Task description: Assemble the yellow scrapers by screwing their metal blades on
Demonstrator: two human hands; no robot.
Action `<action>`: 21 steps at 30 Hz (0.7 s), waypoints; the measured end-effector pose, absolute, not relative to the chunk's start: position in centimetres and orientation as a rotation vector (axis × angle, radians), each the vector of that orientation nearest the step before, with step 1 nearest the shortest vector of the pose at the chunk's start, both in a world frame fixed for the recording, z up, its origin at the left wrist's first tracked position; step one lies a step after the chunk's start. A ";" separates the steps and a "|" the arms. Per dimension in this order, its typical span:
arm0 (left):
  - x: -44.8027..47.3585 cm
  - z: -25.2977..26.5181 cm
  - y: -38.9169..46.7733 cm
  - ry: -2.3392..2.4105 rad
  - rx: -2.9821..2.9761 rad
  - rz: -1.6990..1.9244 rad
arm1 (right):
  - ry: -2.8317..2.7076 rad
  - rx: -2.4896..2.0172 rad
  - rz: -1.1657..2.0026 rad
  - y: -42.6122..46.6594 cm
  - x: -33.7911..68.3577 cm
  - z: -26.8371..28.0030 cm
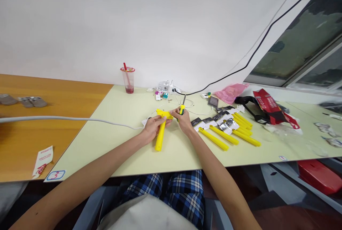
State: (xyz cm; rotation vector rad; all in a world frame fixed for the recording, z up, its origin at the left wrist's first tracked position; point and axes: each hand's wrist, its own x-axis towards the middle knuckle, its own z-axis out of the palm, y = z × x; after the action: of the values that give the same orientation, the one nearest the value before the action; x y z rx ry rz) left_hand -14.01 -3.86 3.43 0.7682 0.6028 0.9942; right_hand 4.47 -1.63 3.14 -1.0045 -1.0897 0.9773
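Observation:
A yellow plastic T-shaped handle (pixel 160 136) is tilted just above the pale table, its long tube pointing toward me. My left hand (pixel 152 127) is closed around it near the crosspiece, thumb on top. At the right end of the crosspiece, the thumb and index finger of my right hand (pixel 184 119) touch the same piece. That hand also grips a screwdriver (pixel 182 109) with a yellow and dark green handle, its metal shaft pointing away toward the wall. My right fingers hide part of the crosspiece and of the screwdriver handle.
Several yellow tubes (pixel 213 139) with black-and-white packets (pixel 208 121) lie to the right. Behind them are a pink plastic bag (pixel 231 93) and a red-and-black package (pixel 267 107). A cup with a straw (pixel 128 80) and a power strip (pixel 165 87) with cables stand near the wall.

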 end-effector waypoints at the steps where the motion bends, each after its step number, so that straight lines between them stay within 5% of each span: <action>1: -14.0 3.4 -3.9 0.600 0.772 0.991 | -1.081 -1.001 0.972 -1.7 4.4 3.1; 21: -14.0 4.4 -4.4 0.650 0.736 1.012 | -1.179 -1.036 0.950 -2.2 4.2 3.7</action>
State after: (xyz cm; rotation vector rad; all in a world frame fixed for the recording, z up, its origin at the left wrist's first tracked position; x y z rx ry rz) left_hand -13.96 -4.45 4.40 0.7361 0.6502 1.0116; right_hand 4.15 -2.19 3.73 -1.0359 -1.1794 0.9502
